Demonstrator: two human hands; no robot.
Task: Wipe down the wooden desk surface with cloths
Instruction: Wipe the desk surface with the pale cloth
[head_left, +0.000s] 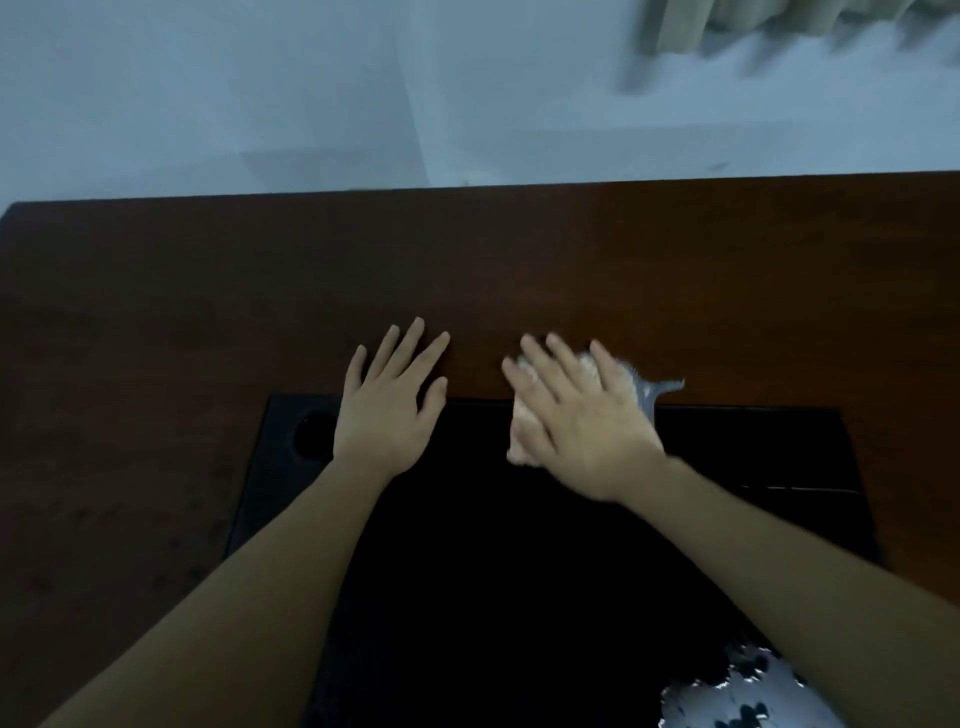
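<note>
Seen from above, two bare arms reach over a dark brown wooden desk (519, 270). The left hand (389, 410) lies flat with fingers straight and spread, holding nothing, its fingertips on the wood and its heel over the far edge of a black mat (519, 545). The right hand (582, 426), fingers also straight, presses a pale cloth (522, 441) down where the mat meets the wood; a grey corner of cloth sticks out beyond the little finger. A pale wall (260, 93) rises behind the desk

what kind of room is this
Probably a home or office study corner: a wooden desk with a black desk mat stands against a plain pale wall, and a curtain hangs at top right.
</note>
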